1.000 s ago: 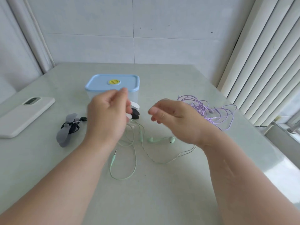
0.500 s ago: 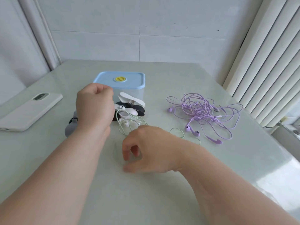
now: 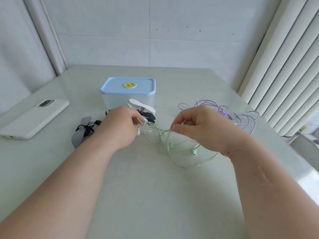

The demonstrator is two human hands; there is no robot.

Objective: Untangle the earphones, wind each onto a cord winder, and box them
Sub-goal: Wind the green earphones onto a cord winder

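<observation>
The pale, glossy grey-green worktop (image 3: 138, 195) carried everything. At 10 o'clock lay the white-cased smartphone (image 3: 34, 118), camera side up. At 12 o'clock stood the translucent plastic box with a light-blue lid (image 3: 128, 87), its lid on, and at 2 o'clock sat the lilac tangle of wired earphones (image 3: 241, 116). The left hand (image 3: 119, 128) and the right hand (image 3: 200, 128) were raised in the middle, near each other but apart. At 9 o'clock from the left hand lay the grey cord winder wound with black earphones (image 3: 81, 133). At that hand's 1 o'clock, just in front of the box, were a spare white winder (image 3: 143, 107) and a black winder (image 3: 148, 116). The mint-green wired earphones (image 3: 189, 165) ran between the hands. The left grip was curled around one stretch of cord and the right grip pinched another between thumb and forefinger. The loops and both buds sagged to the worktop at 6 o'clock. A second earlier this cord had lain slack and flat, and half a second earlier the right hand had been down on the worktop. It had since come up with the cord, so untangling the green set seemed under way. Winding had not started, and the lilac set and the boxing remained.
</observation>
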